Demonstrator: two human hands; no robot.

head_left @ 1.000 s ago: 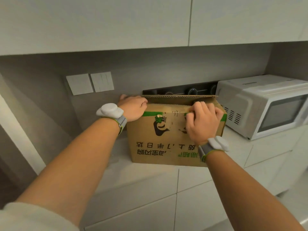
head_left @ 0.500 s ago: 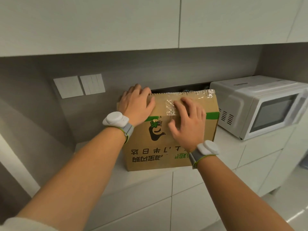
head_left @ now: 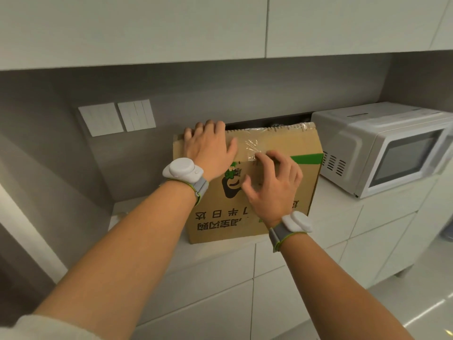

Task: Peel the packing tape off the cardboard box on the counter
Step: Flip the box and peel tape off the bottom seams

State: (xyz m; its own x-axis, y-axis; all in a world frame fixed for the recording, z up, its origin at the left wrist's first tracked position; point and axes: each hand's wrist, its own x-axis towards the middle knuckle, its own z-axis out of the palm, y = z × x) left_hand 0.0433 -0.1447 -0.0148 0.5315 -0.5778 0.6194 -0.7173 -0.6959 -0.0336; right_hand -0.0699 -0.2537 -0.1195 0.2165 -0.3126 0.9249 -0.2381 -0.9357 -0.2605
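While the tape [head_left: 252, 147] is mostly stuck on the box [head_left: 269, 192], peeling has barely begun: only a wrinkled patch near the top edge looks lifted. Right hand [head_left: 272, 187] has curled fingers picking at that patch; can't tell if it has a grip. Left hand [head_left: 208, 148] lies flat, bracing the top left. Box sits on the surface [head_left: 331, 204], microwave [head_left: 382, 146] close right, wall behind, open room left.

At right we see a white microwave [head_left: 389, 148]; upper left, two wall switch plates [head_left: 117, 119] beneath cabinets [head_left: 132, 28].
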